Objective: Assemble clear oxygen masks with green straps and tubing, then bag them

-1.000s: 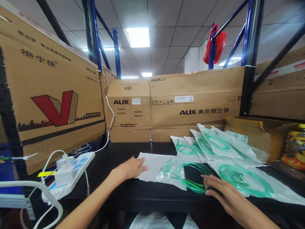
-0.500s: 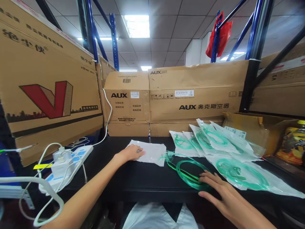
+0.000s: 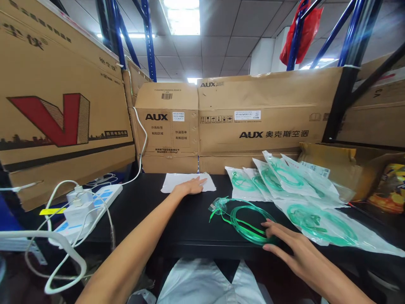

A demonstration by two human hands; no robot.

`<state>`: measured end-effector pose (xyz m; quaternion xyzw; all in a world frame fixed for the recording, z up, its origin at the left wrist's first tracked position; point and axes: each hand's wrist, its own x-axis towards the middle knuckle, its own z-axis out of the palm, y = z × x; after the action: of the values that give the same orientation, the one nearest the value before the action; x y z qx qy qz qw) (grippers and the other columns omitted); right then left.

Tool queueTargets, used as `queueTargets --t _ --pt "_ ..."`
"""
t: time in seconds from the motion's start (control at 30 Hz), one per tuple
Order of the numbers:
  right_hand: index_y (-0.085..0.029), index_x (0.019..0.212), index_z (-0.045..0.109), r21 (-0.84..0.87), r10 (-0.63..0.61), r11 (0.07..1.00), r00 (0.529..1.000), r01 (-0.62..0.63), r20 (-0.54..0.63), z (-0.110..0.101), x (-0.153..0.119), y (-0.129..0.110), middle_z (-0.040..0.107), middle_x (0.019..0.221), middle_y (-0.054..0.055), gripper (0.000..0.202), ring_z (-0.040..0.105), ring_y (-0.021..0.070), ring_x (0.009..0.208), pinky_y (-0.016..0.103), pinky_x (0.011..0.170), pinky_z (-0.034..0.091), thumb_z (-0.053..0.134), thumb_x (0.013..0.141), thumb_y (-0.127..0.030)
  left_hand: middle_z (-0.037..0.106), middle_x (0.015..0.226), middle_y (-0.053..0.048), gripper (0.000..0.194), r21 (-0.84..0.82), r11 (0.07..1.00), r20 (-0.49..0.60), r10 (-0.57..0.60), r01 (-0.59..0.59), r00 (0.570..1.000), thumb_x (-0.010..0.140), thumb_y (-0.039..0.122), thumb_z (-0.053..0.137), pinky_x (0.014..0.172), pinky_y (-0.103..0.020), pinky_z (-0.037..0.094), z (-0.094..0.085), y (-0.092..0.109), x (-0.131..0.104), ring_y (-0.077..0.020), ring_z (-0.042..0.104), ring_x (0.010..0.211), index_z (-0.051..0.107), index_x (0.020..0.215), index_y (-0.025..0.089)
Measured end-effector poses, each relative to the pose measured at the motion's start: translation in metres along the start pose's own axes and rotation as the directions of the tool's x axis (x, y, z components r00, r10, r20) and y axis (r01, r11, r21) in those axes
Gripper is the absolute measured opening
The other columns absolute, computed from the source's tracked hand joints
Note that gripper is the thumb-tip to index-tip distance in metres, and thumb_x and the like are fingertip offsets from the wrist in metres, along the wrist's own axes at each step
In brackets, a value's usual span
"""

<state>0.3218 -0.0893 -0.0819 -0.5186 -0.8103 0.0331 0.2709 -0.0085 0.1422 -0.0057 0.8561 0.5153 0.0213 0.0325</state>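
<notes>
My left hand (image 3: 191,185) lies with its fingers stretched out on a flat white pouch (image 3: 172,182) toward the back of the black table. In front of it is a coil of green tubing (image 3: 245,221), with a clear piece (image 3: 219,204) and a bright green strap at its left end. At the coil's right edge rests my right hand (image 3: 283,238), thumb and fingers apart, fingertips on the tubing. To the right lie several white-and-clear packets (image 3: 278,175) with green tubing inside. The nearest, a larger packet (image 3: 322,223), is beside my right hand.
A white power strip (image 3: 106,196) with plugged-in adapters and loose white cables stands at the left. Cardboard boxes (image 3: 268,101) wall the table's back and left side. An open brown carton (image 3: 330,164) and a yellow-orange package (image 3: 389,190) sit at the right.
The white pouch has moved back, away from the clear piece, which now shows fully. My left hand has gone forward and right with it. My right hand stays at the coil.
</notes>
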Motion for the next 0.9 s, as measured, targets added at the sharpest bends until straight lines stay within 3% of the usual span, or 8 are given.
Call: queueTargets --t 0.17,0.33,0.57,0.63,0.73,0.9 --pt "-0.026 0.103 0.062 0.031 -0.024 0.999 0.999 0.023 0.036 -0.006 0.002 -0.005 0.065 0.138 0.012 0.029 0.052 0.0313 0.139 0.044 0.108 0.050 0.049 0.101 -0.052 0.058 0.136 -0.012 0.038 -0.007 0.993 0.055 0.118 -0.118 0.991 0.098 0.035 0.062 0.098 -0.049 0.054 0.006 0.030 0.030 -0.0264 0.061 0.117 0.059 0.132 0.018" --pt "-0.025 0.102 0.061 0.044 -0.026 0.999 0.999 0.025 0.027 -0.008 0.002 -0.006 0.064 0.139 0.013 0.025 0.054 0.0317 0.137 0.045 0.110 0.049 0.052 0.101 -0.048 0.057 0.138 -0.012 0.039 -0.036 0.981 0.071 0.194 -0.192 0.978 0.099 0.035 0.061 0.099 -0.050 0.053 0.011 0.045 0.049 -0.0268 0.061 0.118 0.058 0.134 0.018" --pt "-0.026 0.103 0.060 0.070 -0.056 0.996 0.998 0.056 0.007 -0.004 0.004 -0.006 0.065 0.138 0.012 0.020 0.054 0.0299 0.138 0.045 0.114 0.046 0.054 0.100 -0.044 0.057 0.138 -0.012 0.039 -0.098 0.959 -0.052 0.260 -0.264 0.964 0.099 0.034 0.061 0.099 -0.050 0.053 0.009 0.056 0.052 -0.0270 0.060 0.119 0.058 0.134 0.018" --pt "-0.025 0.102 0.061 0.078 -0.061 0.995 0.998 0.061 -0.006 -0.002 0.003 -0.006 0.066 0.137 0.012 0.020 0.054 0.0300 0.137 0.045 0.115 0.045 0.055 0.100 -0.044 0.057 0.138 -0.012 0.039 -0.100 0.968 -0.112 0.219 -0.230 0.969 0.099 0.035 0.061 0.100 -0.050 0.052 0.002 0.049 0.047 -0.0272 0.060 0.119 0.058 0.134 0.019" --pt "-0.026 0.102 0.063 0.096 -0.046 0.994 0.999 0.048 -0.022 -0.002 0.003 -0.007 0.065 0.138 0.011 0.020 0.056 0.0310 0.136 0.045 0.114 0.046 0.057 0.098 -0.045 0.057 0.138 -0.012 0.037 -0.082 0.990 -0.157 0.102 -0.116 0.982 0.099 0.036 0.060 0.102 -0.051 0.051 -0.016 0.020 0.036 -0.0274 0.059 0.120 0.060 0.132 0.019" --pt "-0.027 0.100 0.062 0.110 -0.031 0.993 0.999 0.032 -0.015 -0.004 0.004 -0.009 0.066 0.137 0.010 0.019 0.057 0.0312 0.134 0.044 0.111 0.048 0.057 0.098 -0.045 0.060 0.134 -0.012 0.034 -0.036 0.995 -0.071 -0.097 0.095 0.993 0.099 0.035 0.061 0.097 -0.048 0.054 -0.031 -0.041 0.013 -0.0256 0.062 0.115 0.061 0.129 0.018"
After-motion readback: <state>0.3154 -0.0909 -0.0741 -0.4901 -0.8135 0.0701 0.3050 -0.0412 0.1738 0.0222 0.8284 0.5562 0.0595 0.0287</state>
